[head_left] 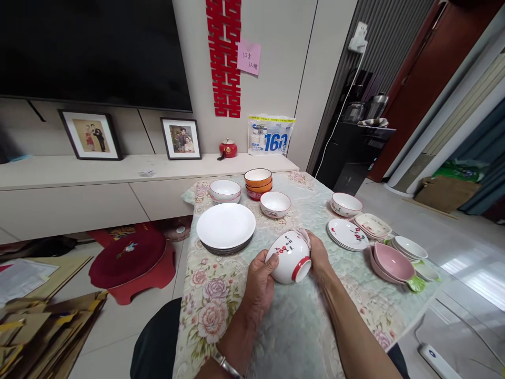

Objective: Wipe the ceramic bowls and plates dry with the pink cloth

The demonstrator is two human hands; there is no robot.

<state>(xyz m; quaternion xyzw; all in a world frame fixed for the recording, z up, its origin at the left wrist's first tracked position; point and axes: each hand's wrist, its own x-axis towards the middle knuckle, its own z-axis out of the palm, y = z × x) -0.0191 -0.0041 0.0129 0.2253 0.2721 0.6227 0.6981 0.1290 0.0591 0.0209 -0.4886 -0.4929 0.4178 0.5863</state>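
Grasping noted, head view: left grip (260, 272) has its thumb on the outer wall of a white flowered bowl (283, 259); right grip (316, 253) bears on the opposite side, with a pale cloth-like piece (304, 235) at the wall. Bowl lies between the two grips, tilted on its side over the tabletop (284, 331), its red foot ring facing near right. Contact with tabletop: cannot tell.

Handling, judged: probably glazed ceramic; moderate weight, stiff, smooth, slippery if damp, prone to chip at the rim. Best hold: one grip around the wall, the other steadying the foot ring.

Neighbours: plate stack (226, 226) left of the left grip; another bowl (275, 204) beyond both; small plates (345, 233) right of the right grip, pink dishes (394, 260) farther right. Knocks could crack it.
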